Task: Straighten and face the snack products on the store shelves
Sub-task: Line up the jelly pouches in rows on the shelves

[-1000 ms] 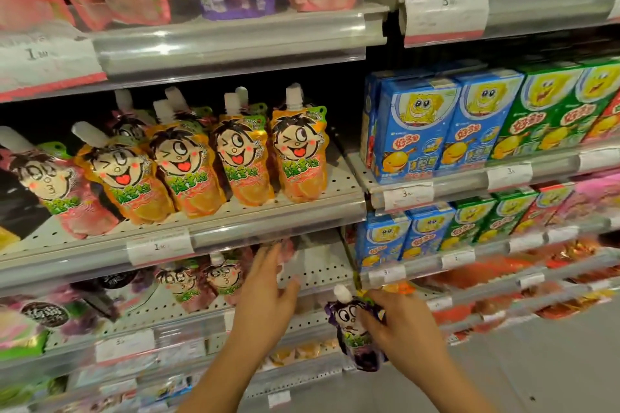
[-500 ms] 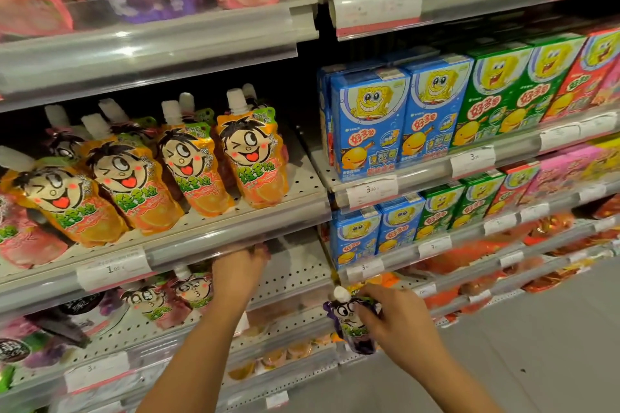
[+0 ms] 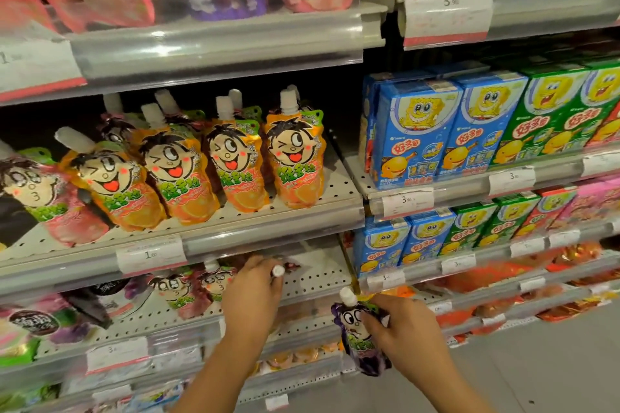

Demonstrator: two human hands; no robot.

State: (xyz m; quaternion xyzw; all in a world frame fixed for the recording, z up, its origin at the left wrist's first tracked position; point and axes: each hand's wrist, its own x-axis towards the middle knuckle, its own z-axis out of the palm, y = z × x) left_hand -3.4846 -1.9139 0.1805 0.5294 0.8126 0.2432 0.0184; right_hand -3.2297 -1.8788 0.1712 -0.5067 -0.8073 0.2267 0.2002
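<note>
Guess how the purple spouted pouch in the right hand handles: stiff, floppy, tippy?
The purple pouch looks like soft film, bulging low, so probably floppy and bottom-heavy. The right hand grips its upper body, below the white cap. The orange pouches lean on their shelf, so it would likely tip if stood alone.

Hidden behind the curled left hand (image 3: 252,295): most of a spouted pouch, only its white screw cap (image 3: 277,270) poking out past the fingers, colour and print impossible to tell. Covered by the right hand (image 3: 401,332): the right half of the purple cartoon-face spouted pouch (image 3: 360,342). Cut off by the left edge, far left of the left hand: a pink cartoon-face pouch (image 3: 37,198). Blurred beyond reading, just above the left hand: the white paper price tag (image 3: 151,256) small print. Smeared, right of the right hand: orange-red foil packets (image 3: 496,275), shapes unclear.
</note>
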